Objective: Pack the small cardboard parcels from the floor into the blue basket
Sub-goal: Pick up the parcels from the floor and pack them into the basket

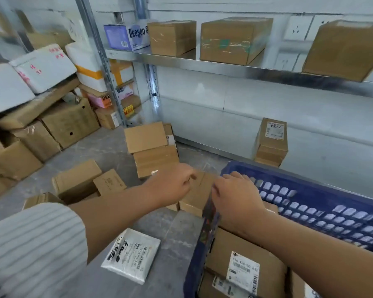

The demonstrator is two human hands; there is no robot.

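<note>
Parcel [197,196] left of blue basket [299,183]: bracing its rim with gripping right hand [235,196], tightening curled left hand [172,186], hold unclear, before lifting over.

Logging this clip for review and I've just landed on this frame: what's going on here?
A person is loading cardboard parcels into a blue basket. The left hand curls over the edge of a small parcel lying on the floor right beside the basket. The right hand is at the basket's near corner, though what it grips is unclear. Labelled parcels already lie in the basket. More boxes and a white mailer remain on the floor.
</note>
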